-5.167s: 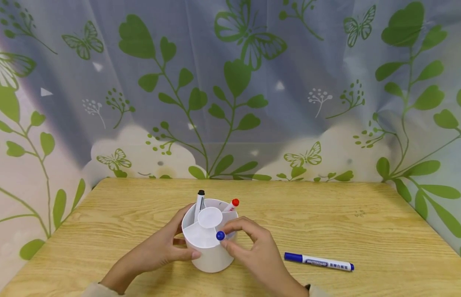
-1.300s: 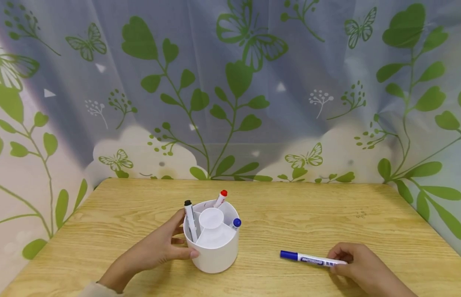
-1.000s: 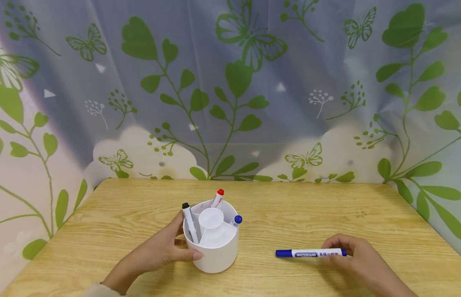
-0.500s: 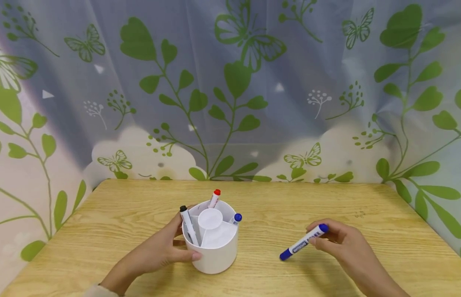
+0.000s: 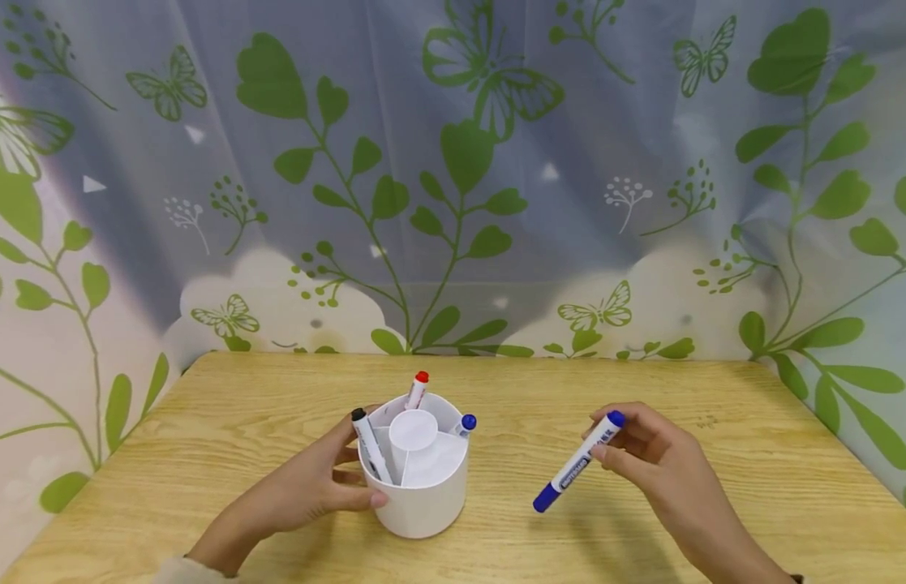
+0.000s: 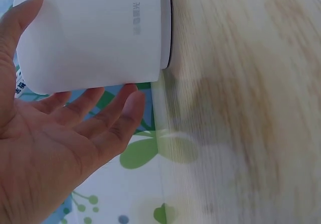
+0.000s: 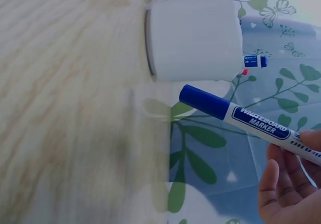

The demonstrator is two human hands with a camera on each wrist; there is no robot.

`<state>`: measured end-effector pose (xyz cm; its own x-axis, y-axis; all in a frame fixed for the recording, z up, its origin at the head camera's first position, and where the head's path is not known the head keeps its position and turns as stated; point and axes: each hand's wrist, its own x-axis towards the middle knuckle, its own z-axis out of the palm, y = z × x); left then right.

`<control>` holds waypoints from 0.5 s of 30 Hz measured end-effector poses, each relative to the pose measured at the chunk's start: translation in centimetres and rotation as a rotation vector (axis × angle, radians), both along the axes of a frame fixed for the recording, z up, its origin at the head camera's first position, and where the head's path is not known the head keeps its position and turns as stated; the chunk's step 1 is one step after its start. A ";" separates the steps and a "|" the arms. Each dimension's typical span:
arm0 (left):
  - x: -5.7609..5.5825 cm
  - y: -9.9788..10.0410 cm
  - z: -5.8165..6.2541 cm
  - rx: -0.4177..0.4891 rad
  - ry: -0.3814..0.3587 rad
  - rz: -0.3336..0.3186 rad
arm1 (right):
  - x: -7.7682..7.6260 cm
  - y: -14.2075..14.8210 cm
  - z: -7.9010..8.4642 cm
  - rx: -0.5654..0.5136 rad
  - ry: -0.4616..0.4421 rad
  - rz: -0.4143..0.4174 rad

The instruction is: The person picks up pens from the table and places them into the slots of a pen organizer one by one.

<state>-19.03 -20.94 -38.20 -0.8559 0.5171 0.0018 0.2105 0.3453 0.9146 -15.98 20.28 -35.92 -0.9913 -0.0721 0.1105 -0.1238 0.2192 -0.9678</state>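
A white round pen holder [image 5: 423, 513] with divided compartments stands on the table. My left hand [image 5: 307, 487] holds it from the left, thumb on the near wall and fingers behind; the left wrist view shows the fingertips [image 6: 131, 103] against its side. Inside lean a black-capped marker [image 5: 371, 446], a red-ended marker [image 5: 418, 391] and a blue-ended marker [image 5: 465, 426]. To the right, my right hand [image 5: 653, 462] pinches a blue whiteboard marker [image 5: 575, 465] near its upper end. This marker tilts, its blue cap [image 7: 205, 102] pointing down and left, above the tabletop.
The light wood-grain table [image 5: 774, 487] reaches back to a curtain [image 5: 540, 235] printed with green leaves and butterflies. The front compartment [image 5: 434, 464] of the holder shows its bare white inside.
My right hand put one blue marker into the holder, then picked the other up from the table and tilted it, moving left. The left hand turned the holder, shifting the markers round.
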 end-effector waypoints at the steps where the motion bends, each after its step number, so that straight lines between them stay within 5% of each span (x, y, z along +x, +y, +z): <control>1: 0.0 0.0 0.0 -0.001 0.006 -0.002 | 0.0 -0.1 0.2 -0.004 0.010 -0.003; 15: 0.1 0.4 -0.3 0.024 0.006 -0.014 | 0.3 -2.3 1.7 -0.110 0.183 0.049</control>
